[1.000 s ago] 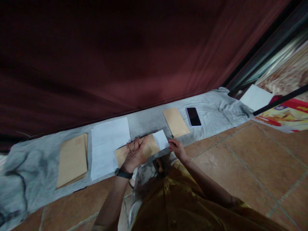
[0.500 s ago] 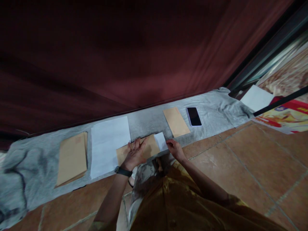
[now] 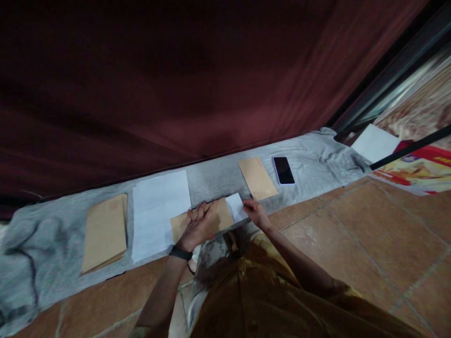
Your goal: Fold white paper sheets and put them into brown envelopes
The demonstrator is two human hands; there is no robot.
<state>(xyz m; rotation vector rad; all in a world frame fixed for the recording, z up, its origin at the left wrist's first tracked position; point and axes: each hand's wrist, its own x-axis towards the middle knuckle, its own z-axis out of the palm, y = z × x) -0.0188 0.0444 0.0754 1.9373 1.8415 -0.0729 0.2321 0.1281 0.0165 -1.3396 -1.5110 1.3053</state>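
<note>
Brown envelope lies under my left hand, fingers spread and loose. White paper pokes out at its three o'clock; bent fingers of my right hand touch the edge, but I can't tell if they pinch. A phone lies at two o'clock.

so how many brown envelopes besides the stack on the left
2: one envelope under the left hand, another envelope beside the phone. More could be hidden beneath.
</note>
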